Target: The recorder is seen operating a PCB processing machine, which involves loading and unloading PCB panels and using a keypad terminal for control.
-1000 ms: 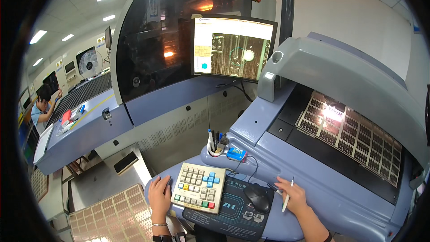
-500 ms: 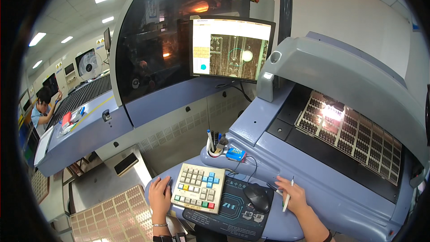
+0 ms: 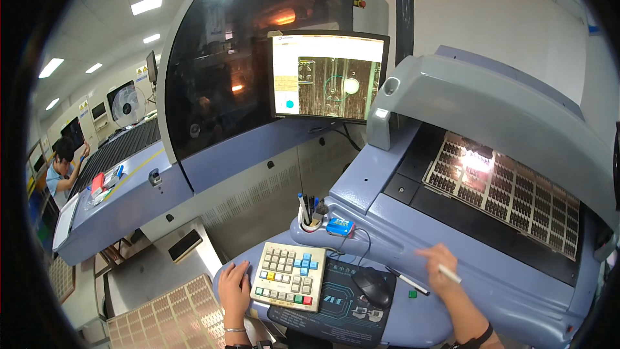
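Observation:
My left hand (image 3: 235, 286) rests on the blue console ledge, fingers loosely stretched, beside the left edge of a beige keypad (image 3: 289, 276) with coloured keys. It holds nothing. My right hand (image 3: 442, 271) is raised over the ledge, right of the mouse, with a slim white pen-like stick (image 3: 450, 274) in its grip; the hand is slightly blurred. Below and left of it lie a white marker (image 3: 408, 281) with dark ends and a small green square piece (image 3: 413, 294). A black mouse (image 3: 372, 286) sits on a dark printed mouse pad (image 3: 323, 333).
A lit monitor (image 3: 328, 77) shows a magnified camera picture. At right, a patterned metal panel (image 3: 504, 187) lies under a grey arched cover (image 3: 491, 97). A pen cup (image 3: 311, 221) and small blue box (image 3: 340, 227) stand behind the keypad. Another person (image 3: 62, 168) works far left.
My right hand has moved right and slightly up with the white stick, uncovering the marker and green piece on the ledge. My left hand stays by the keypad. The view has shifted slightly.

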{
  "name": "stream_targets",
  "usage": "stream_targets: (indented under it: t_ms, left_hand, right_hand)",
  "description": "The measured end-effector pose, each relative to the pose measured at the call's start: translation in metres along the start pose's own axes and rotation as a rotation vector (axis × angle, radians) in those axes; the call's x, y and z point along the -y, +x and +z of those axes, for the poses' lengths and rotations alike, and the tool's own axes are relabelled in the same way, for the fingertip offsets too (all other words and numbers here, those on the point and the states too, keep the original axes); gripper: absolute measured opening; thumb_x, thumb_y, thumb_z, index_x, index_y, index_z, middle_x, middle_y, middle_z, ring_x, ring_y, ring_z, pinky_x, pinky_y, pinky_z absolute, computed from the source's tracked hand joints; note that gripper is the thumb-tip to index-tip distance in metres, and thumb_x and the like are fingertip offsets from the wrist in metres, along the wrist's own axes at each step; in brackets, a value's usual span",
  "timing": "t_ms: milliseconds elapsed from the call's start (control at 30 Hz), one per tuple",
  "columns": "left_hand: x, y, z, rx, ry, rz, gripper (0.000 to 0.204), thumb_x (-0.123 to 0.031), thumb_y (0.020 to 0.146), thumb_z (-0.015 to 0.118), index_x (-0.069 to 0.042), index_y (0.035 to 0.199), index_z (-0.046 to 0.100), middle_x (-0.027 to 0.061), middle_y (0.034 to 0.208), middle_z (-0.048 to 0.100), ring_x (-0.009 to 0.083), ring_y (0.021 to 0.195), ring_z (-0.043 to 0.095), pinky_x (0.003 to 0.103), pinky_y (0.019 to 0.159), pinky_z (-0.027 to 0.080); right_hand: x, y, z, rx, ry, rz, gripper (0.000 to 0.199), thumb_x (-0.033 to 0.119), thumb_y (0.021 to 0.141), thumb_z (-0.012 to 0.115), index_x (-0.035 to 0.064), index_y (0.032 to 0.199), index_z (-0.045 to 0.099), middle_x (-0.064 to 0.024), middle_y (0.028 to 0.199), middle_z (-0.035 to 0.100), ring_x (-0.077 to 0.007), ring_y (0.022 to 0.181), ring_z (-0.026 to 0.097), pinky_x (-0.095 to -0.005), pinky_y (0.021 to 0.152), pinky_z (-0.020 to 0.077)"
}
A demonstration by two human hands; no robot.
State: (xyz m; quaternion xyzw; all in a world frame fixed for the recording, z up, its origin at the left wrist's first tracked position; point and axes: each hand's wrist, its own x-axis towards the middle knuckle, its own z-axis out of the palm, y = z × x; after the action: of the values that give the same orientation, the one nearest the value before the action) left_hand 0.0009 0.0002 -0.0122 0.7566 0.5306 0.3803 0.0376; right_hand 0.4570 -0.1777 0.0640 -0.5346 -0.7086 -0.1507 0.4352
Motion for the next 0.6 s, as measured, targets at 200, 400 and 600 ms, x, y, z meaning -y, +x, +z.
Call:
stream_targets:
  t_ms: [200, 400, 600]
  left_hand:
    - [-0.003, 0.000, -0.003, -0.109, -0.230, -0.007, 0.032, -0.002, 0.089, 0.059, -0.007, 0.118, 0.070, 0.0113, 0.121, 0.069, 0.0325, 0.121, 0.059, 0.042, 0.106, 0.042]
    - [-0.092, -0.005, -0.049, 0.107, -0.569, 0.110, 0.026, 0.001, 0.088, 0.061, -0.001, 0.113, 0.069, 0.0144, 0.112, 0.070, 0.0301, 0.109, 0.065, 0.038, 0.097, 0.048]
    - [-0.200, -0.029, -0.069, 0.578, -0.965, 0.340, 0.022, -0.012, 0.090, 0.071, 0.003, 0.105, 0.067, 0.0148, 0.099, 0.068, 0.0269, 0.088, 0.065, 0.036, 0.078, 0.051]
  right_hand:
    - [0.003, 0.043, -0.024, -0.140, 0.625, 0.604, 0.009, 0.009, 0.094, 0.065, 0.0040, 0.101, 0.061, -0.0039, 0.084, 0.063, -0.0092, 0.072, 0.061, -0.0249, 0.063, 0.0517]
    - [0.071, 0.044, -0.012, 0.583, 0.839, 0.240, 0.013, 0.010, 0.091, 0.073, 0.0055, 0.103, 0.072, -0.0046, 0.101, 0.072, -0.0134, 0.090, 0.068, -0.0270, 0.078, 0.0535]
    - [0.108, 0.047, -0.003, 0.698, 1.017, -0.028, 0.019, 0.008, 0.093, 0.069, 0.0014, 0.111, 0.070, -0.0118, 0.106, 0.069, -0.0274, 0.097, 0.067, -0.0371, 0.085, 0.0534]
